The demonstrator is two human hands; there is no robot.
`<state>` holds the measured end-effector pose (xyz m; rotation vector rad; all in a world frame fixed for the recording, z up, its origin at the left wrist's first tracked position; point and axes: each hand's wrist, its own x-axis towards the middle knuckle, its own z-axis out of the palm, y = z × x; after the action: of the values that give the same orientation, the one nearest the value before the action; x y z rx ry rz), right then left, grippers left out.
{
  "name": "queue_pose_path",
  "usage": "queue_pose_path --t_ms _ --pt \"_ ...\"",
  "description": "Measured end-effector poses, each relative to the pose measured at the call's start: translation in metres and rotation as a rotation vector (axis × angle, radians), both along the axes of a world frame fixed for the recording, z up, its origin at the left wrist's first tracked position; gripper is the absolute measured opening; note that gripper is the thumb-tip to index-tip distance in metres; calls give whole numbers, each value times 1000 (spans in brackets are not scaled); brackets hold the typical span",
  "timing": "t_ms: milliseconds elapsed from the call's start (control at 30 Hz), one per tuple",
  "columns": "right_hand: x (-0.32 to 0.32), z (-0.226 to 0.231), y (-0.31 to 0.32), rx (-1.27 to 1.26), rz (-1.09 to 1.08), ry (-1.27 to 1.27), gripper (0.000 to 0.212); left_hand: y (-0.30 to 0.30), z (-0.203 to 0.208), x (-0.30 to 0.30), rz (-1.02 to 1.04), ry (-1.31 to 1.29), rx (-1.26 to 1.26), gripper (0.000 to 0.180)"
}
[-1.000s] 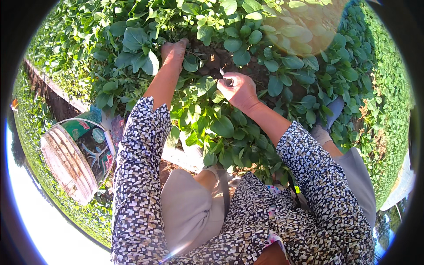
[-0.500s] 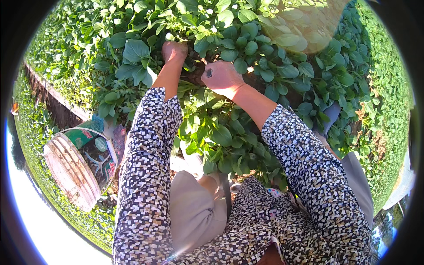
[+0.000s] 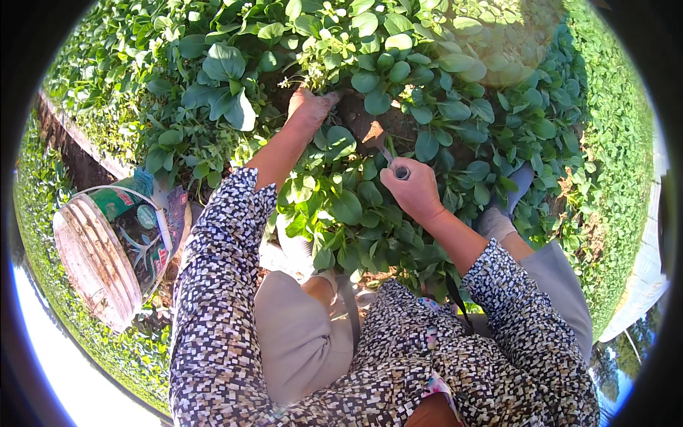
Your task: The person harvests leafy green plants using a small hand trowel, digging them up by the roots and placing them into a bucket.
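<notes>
Head view: the left hand (image 3: pixel 307 107) is pushed into the leafy green plants (image 3: pixel 341 206) at the edge of a bare soil patch (image 3: pixel 370 124), fingers closed on stems there, while the right hand (image 3: pixel 413 188) is clenched around a small knife (image 3: pixel 395 165) just short of that patch. Only this patch appears cleared, so most of the bed is judged left. Room is hemmed by dense leaves all round, with a bucket (image 3: pixel 107 249) well apart at the left.
</notes>
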<state>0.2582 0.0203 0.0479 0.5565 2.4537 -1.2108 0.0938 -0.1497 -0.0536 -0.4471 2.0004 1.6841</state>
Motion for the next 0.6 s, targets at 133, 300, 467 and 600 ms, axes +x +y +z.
queue_pose_path --t_ms 133,300,467,600 --pt "10 1 7 68 -85 8 24 48 3 -14 -322 85 -479 27" --pt "-16 -4 -12 117 78 57 23 19 -111 -25 -598 502 -751 20" --pt "-39 -25 15 241 53 72 23 61 -20 -13 -607 333 -307 32" --pt "-47 -14 1 251 237 141 22 13 -53 -15 -600 498 -321 42"
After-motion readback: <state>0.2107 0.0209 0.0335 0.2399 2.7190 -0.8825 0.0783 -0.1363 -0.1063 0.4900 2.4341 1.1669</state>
